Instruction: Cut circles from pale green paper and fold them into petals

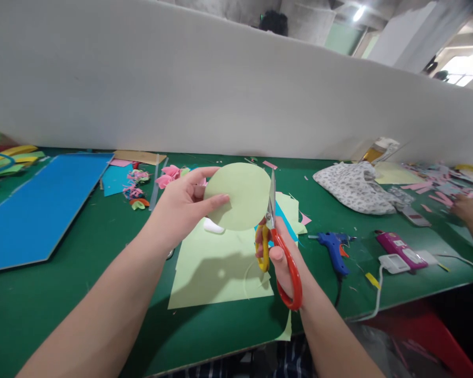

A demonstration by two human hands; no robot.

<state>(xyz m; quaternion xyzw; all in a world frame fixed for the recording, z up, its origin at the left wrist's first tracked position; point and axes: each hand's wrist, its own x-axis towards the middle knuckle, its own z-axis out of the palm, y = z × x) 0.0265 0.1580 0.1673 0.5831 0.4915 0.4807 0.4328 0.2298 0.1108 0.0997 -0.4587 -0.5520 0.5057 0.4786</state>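
Observation:
My left hand [185,207] pinches a pale green paper circle [240,194] at its left edge, thumb on the near face. In my right hand [286,257] is a pair of scissors [289,278] with one red and one yellow handle loop. Their blades point up along the circle's right edge. Below the circle, light green paper sheets [205,283] lie on the green table. A small white object [213,226] rests on them, partly hidden by the circle. A thin curled paper strip hangs under the scissors.
At left lies a big blue board [43,210], with pink paper petals [169,176] nearer the middle. To the right are a blue glue gun [334,252], a patterned cloth [355,186] and a magenta power strip [402,251]. Another person's hand [471,212] touches scraps at far right. A white partition [220,89] stands behind.

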